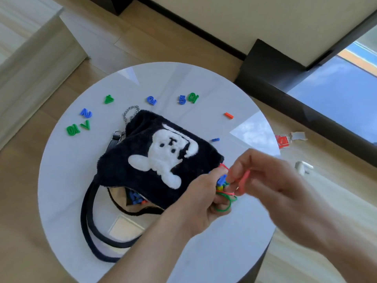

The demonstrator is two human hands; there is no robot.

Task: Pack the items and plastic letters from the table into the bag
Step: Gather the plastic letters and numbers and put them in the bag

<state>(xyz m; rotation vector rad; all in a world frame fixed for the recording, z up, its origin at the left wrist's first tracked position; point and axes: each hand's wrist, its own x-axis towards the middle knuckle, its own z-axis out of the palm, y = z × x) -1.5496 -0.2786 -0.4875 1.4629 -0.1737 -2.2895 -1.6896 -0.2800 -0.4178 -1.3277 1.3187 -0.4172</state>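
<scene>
Head: round white table (67, 180), wooden floor (24, 231)

Both forearms come in from the near right side and the hands meet close together. The left hand (201, 198) is closed, fingers curled around small coloured pieces (222, 186). The right hand (265, 176), a little blurred, pinches a thin red strand (245, 176) between thumb and fingertips, just beside the left.

Right of the round white table (85, 190), a red packet (282, 141), a torn white scrap (298, 135) and a small white object (303, 166) lie on the wood floor (326, 193) below a dark-framed window (342, 94).
</scene>
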